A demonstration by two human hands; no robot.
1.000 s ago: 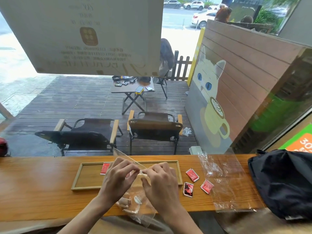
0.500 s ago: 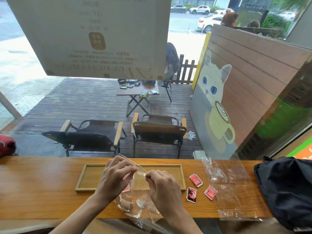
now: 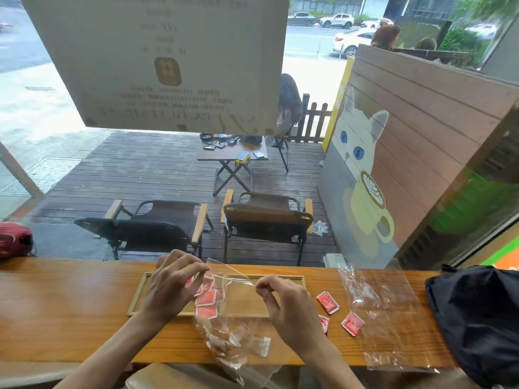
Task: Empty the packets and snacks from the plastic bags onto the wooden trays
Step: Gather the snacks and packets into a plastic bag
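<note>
Above the wooden tray (image 3: 140, 297) on the table (image 3: 61, 310), a clear plastic bag (image 3: 233, 327) stretched open by its mouth. Left hand (image 3: 171, 287) pinching one edge, right hand (image 3: 283, 300) pinching the other, fingers curled on the film. Inside, red packets (image 3: 206, 300) near the top and pale wrapped snacks (image 3: 222, 339) lower down. Right of the tray, 3 loose red packets (image 3: 328, 301) on the table, beside an empty clear bag (image 3: 393, 318) lying flat. Black bag (image 3: 477, 318) at far right.
</note>
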